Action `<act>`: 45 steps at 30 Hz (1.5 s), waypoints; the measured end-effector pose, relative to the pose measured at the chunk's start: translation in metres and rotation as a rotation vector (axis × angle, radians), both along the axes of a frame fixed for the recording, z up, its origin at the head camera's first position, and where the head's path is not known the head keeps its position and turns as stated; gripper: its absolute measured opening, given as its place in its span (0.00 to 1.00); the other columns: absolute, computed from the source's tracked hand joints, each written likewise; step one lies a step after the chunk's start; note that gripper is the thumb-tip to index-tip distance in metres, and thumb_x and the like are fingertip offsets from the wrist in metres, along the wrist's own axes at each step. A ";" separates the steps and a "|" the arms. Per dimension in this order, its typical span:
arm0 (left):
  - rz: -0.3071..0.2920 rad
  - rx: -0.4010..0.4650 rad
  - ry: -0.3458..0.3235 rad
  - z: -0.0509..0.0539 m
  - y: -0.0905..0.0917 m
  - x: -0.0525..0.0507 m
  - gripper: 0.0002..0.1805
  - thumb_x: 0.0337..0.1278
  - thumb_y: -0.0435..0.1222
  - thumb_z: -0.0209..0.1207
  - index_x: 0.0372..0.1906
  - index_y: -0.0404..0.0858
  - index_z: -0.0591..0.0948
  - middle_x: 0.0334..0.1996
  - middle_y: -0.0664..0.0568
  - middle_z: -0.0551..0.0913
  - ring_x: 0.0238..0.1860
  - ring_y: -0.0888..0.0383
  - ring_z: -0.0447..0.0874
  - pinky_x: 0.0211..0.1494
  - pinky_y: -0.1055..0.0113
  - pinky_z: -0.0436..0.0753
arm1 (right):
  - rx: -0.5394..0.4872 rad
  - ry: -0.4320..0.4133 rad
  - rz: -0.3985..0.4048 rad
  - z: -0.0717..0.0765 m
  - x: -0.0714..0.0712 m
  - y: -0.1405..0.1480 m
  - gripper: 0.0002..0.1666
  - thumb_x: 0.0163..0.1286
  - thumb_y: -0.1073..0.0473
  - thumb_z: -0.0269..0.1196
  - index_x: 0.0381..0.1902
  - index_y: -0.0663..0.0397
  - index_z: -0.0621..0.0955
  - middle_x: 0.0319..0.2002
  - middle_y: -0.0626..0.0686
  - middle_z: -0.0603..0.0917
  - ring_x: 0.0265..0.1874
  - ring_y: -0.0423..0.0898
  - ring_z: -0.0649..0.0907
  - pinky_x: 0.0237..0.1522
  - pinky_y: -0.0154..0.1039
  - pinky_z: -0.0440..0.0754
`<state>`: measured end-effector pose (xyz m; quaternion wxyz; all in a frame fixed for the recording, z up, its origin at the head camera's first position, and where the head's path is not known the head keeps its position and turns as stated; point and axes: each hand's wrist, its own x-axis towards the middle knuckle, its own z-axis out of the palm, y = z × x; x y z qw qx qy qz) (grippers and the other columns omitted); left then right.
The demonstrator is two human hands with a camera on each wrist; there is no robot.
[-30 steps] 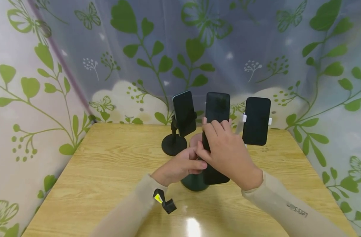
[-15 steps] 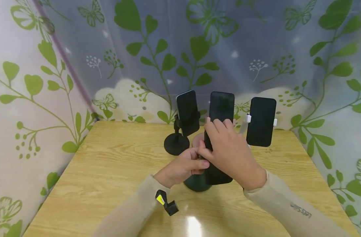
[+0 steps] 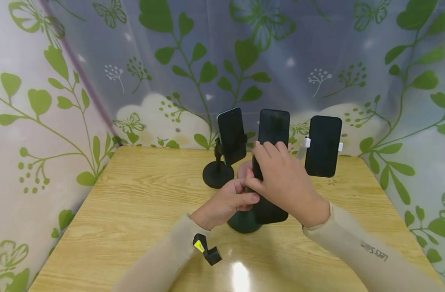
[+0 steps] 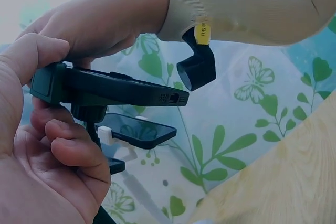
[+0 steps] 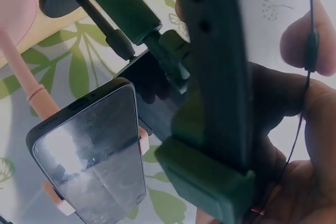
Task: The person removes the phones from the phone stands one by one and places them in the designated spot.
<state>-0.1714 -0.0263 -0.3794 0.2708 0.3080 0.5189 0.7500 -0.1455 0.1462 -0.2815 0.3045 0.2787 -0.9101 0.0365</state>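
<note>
A dark phone [image 3: 270, 211] stands in a dark green holder with a round base [image 3: 244, 223], in front of three other phones. The left hand [image 3: 226, 202] pinches the holder's clamp at the phone's left side. Over the phone's upper part lies the right hand [image 3: 286, 184], its fingers curled round the far edge. The left wrist view shows the left thumb and fingers [image 4: 68, 150] about the green clamp [image 4: 48, 83], with the phone [image 4: 126, 90] inside it. In the right wrist view a green clamp end [image 5: 205, 179] overlaps the phone's edge [image 5: 218, 72].
Behind stand a phone [image 3: 232, 136] on a black holder [image 3: 218, 175], another [image 3: 274, 125] in a pink holder, and a third [image 3: 323, 146] in a white one at the right. Patterned curtains border the wooden table [image 3: 142, 194].
The head view has shifted slightly, so the whole scene sits a little differently. Both hands keep their hold, and their fingers look almost unchanged.
</note>
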 end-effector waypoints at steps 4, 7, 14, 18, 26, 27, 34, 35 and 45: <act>0.014 -0.002 0.015 0.003 -0.002 0.002 0.26 0.53 0.57 0.74 0.46 0.44 0.82 0.17 0.60 0.62 0.18 0.61 0.55 0.29 0.69 0.60 | 0.011 -0.014 -0.002 0.002 0.000 0.001 0.28 0.66 0.54 0.64 0.57 0.69 0.78 0.36 0.59 0.80 0.30 0.55 0.73 0.23 0.41 0.76; 0.020 -0.001 0.027 0.004 -0.005 0.002 0.29 0.54 0.55 0.74 0.48 0.39 0.80 0.17 0.58 0.62 0.18 0.60 0.55 0.29 0.69 0.61 | 0.011 -0.041 -0.014 0.003 0.000 0.001 0.28 0.66 0.53 0.64 0.57 0.68 0.78 0.38 0.59 0.81 0.31 0.56 0.74 0.24 0.42 0.77; 0.006 0.002 0.047 0.001 -0.007 0.001 0.33 0.54 0.56 0.75 0.55 0.39 0.79 0.18 0.57 0.63 0.19 0.57 0.56 0.29 0.69 0.63 | 0.011 -0.093 -0.015 0.005 0.001 0.002 0.29 0.67 0.52 0.64 0.59 0.67 0.77 0.39 0.59 0.81 0.31 0.55 0.74 0.26 0.42 0.75; -0.017 0.006 0.071 -0.002 -0.007 -0.001 0.35 0.56 0.55 0.74 0.56 0.34 0.78 0.20 0.58 0.65 0.20 0.58 0.59 0.30 0.69 0.65 | 0.012 -0.105 -0.010 0.006 0.003 0.004 0.30 0.67 0.53 0.63 0.61 0.68 0.76 0.38 0.59 0.80 0.31 0.54 0.73 0.29 0.42 0.74; -0.044 0.032 0.079 -0.003 -0.007 -0.003 0.29 0.58 0.53 0.73 0.52 0.36 0.79 0.20 0.58 0.65 0.21 0.54 0.56 0.30 0.65 0.61 | 0.003 -0.131 0.000 0.009 0.003 0.006 0.31 0.69 0.52 0.61 0.63 0.67 0.76 0.40 0.60 0.82 0.33 0.55 0.75 0.33 0.45 0.78; -0.043 0.034 0.073 -0.004 -0.007 -0.003 0.27 0.58 0.53 0.73 0.51 0.38 0.80 0.20 0.58 0.65 0.21 0.55 0.56 0.30 0.65 0.61 | 0.000 -0.133 0.008 0.009 0.003 0.006 0.31 0.69 0.52 0.61 0.63 0.67 0.76 0.40 0.59 0.81 0.34 0.55 0.75 0.35 0.46 0.77; -0.037 0.036 0.052 -0.005 -0.005 -0.002 0.24 0.55 0.53 0.75 0.48 0.44 0.80 0.19 0.59 0.64 0.20 0.58 0.56 0.30 0.68 0.61 | -0.021 -0.149 0.024 0.010 0.006 0.009 0.18 0.68 0.52 0.59 0.49 0.59 0.77 0.32 0.52 0.75 0.32 0.51 0.70 0.26 0.41 0.70; -0.036 0.036 0.050 -0.005 -0.005 -0.002 0.24 0.55 0.53 0.75 0.48 0.44 0.81 0.20 0.59 0.65 0.20 0.59 0.56 0.30 0.68 0.61 | -0.024 -0.155 0.026 0.010 0.007 0.009 0.16 0.68 0.52 0.59 0.46 0.57 0.76 0.31 0.51 0.73 0.31 0.50 0.69 0.26 0.41 0.69; -0.046 0.049 0.054 -0.005 -0.003 -0.003 0.20 0.60 0.50 0.73 0.45 0.42 0.80 0.20 0.57 0.63 0.20 0.58 0.55 0.29 0.68 0.60 | -0.030 -0.191 0.064 0.015 0.006 0.012 0.14 0.69 0.53 0.60 0.47 0.54 0.77 0.30 0.47 0.69 0.28 0.48 0.67 0.26 0.40 0.67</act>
